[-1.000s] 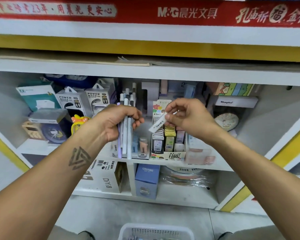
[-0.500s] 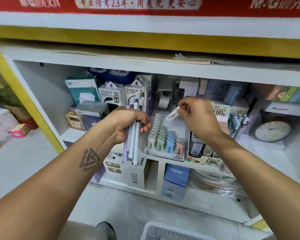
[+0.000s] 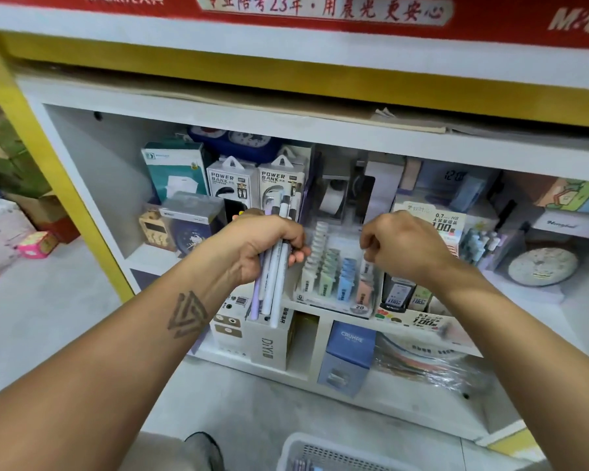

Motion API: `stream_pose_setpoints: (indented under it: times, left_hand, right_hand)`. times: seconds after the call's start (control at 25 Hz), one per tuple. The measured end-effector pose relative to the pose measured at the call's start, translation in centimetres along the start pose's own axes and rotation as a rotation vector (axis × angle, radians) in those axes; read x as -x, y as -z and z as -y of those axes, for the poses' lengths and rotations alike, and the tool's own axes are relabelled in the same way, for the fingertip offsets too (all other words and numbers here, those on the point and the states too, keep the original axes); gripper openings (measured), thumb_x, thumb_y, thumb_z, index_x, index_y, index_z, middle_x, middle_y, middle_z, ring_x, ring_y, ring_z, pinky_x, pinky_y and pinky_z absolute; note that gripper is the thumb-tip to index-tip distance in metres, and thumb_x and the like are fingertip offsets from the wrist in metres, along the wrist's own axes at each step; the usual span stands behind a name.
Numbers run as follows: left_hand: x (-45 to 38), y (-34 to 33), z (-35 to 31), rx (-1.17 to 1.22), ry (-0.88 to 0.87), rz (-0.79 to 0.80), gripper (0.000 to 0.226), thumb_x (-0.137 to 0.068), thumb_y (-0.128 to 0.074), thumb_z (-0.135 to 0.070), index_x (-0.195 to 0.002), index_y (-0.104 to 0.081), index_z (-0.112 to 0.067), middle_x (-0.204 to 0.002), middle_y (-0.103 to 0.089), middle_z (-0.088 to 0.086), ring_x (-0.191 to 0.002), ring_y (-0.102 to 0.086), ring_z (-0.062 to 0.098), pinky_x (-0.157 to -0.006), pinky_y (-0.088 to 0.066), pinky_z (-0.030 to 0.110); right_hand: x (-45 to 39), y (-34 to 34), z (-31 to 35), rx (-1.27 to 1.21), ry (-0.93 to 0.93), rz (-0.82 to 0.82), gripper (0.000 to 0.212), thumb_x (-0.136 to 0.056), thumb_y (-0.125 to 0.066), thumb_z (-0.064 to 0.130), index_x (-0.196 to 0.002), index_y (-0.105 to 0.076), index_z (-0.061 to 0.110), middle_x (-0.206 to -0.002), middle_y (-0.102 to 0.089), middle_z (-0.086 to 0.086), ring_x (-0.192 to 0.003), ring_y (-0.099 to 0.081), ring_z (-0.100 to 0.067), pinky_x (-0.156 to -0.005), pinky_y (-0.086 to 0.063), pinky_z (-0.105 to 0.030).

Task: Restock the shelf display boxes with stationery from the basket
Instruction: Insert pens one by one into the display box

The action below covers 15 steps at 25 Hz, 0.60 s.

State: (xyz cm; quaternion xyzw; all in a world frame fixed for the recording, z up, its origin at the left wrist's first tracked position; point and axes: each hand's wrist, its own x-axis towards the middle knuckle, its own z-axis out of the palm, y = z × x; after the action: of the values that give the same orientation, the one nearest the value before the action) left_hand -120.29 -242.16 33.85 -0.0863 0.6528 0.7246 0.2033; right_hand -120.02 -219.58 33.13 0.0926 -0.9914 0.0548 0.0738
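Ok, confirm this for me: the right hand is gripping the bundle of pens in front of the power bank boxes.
Wrong hand. In the head view, the left hand grips the bundle of pens in front of the power bank boxes; the right hand is over the clear display box.

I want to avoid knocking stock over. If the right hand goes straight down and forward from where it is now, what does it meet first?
Most likely the clear display box of pastel lead-refill cases: the right hand hovers just above its pink row. Depth is unclear, so contact may already be near.
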Motion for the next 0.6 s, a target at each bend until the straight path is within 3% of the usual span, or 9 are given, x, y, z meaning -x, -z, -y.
stream_pose_setpoints:
  times: [0.12,0.28,0.44,0.52,0.6]
  left_hand:
    - [0.0,-0.9,0.3,-0.015,0.006,0.016,0.016,-0.079,-0.055,0.014,-0.093,-0.062,0.011,-0.067,-0.069,0.021,-0.047,-0.062,0.018,-0.047,-0.055,0.021]
    - [0.0,-1.8,0.6,-0.043,0.044,0.069,0.012,-0.082,-0.053,0.012,-0.089,-0.061,0.007,-0.065,-0.069,0.017,-0.046,-0.060,0.015,-0.048,-0.052,0.019]
    - [-0.2,-2.2,0.7,-0.052,0.051,0.103,0.015,-0.082,-0.053,0.013,-0.093,-0.062,0.008,-0.068,-0.068,0.018,-0.047,-0.060,0.016,-0.044,-0.052,0.019]
    - [-0.2,-2.6,0.7,-0.054,0.067,0.155,0.016,-0.083,-0.051,0.012,-0.091,-0.063,0.005,-0.068,-0.068,0.016,-0.048,-0.060,0.015,-0.043,-0.050,0.018]
    - [-0.3,-3.0,0.7,-0.061,0.082,0.219,0.017,-0.084,-0.049,0.011,-0.086,-0.063,0.001,-0.066,-0.067,0.014,-0.048,-0.059,0.013,-0.044,-0.050,0.017]
  right_hand:
    - [0.7,-0.9,-0.3,-0.037,0.052,0.018,0.011,-0.087,-0.072,0.016,-0.095,-0.074,0.023,-0.092,-0.073,0.003,-0.088,-0.065,-0.022,-0.085,-0.052,-0.038]
    - [0.7,-1.1,-0.8,-0.105,0.088,0.001,0.011,-0.083,-0.075,0.014,-0.089,-0.075,0.024,-0.078,-0.067,0.013,-0.075,-0.058,-0.010,-0.079,-0.045,-0.030]
    - [0.7,-1.9,-0.9,0.093,0.135,0.068,0.011,-0.086,-0.068,0.015,-0.090,-0.075,0.022,-0.092,-0.072,0.004,-0.091,-0.060,-0.019,-0.085,-0.032,-0.034]
    - [0.5,-2.2,-1.1,0.126,0.150,0.072,0.021,-0.088,-0.064,0.013,-0.101,-0.076,0.024,-0.103,-0.071,0.002,-0.104,-0.058,-0.019,-0.087,-0.034,-0.035]
    - [0.2,-1.5,-1.0,-0.213,0.049,-0.015,0.025,-0.093,-0.064,0.015,-0.114,-0.073,0.024,-0.111,-0.072,0.005,-0.105,-0.062,-0.013,-0.095,-0.046,-0.032]
